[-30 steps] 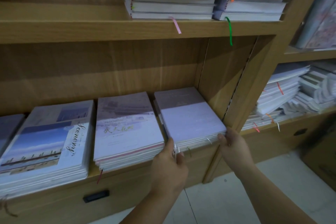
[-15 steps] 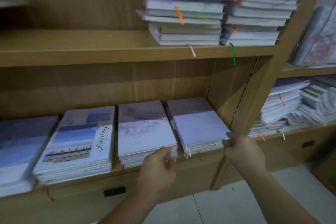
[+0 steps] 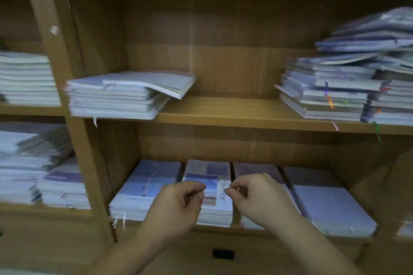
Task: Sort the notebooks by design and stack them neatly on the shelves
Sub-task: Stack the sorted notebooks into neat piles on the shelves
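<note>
Centrally, both hands are held up in front of the lower shelf (image 3: 214, 229), near each other but apart. The left hand (image 3: 176, 205) is seen with its fingers curled in toward the palm and the thumb tip brought near the forefinger; the right hand (image 3: 260, 201) is curled likewise, and nothing is gripped by either (the frame is blurred, so fine detail is lost). Four stacks of notebooks (image 3: 321, 196) are laid flat side by side on the lower shelf: a blue stack (image 3: 145, 187) at the left, a scenery stack (image 3: 211, 171) just beside it and partly hidden by both hands, a third stack (image 3: 257, 168) mostly covered by the right hand, and a pale lilac stack (image 3: 335, 210) at the right. On the upper shelf (image 3: 234, 114) a short stack (image 3: 111, 100) is placed at the left, its top notebook (image 3: 161, 82) tilted and overhanging to the right, while an untidy heap (image 3: 335, 91) with coloured ribbons (image 3: 329, 101) is piled at the right, well apart. More stacks (image 3: 24, 78) are kept to the left of an upright (image 3: 49, 6). A dark handle (image 3: 223, 254) is set in the panel (image 3: 178, 252) below.
</note>
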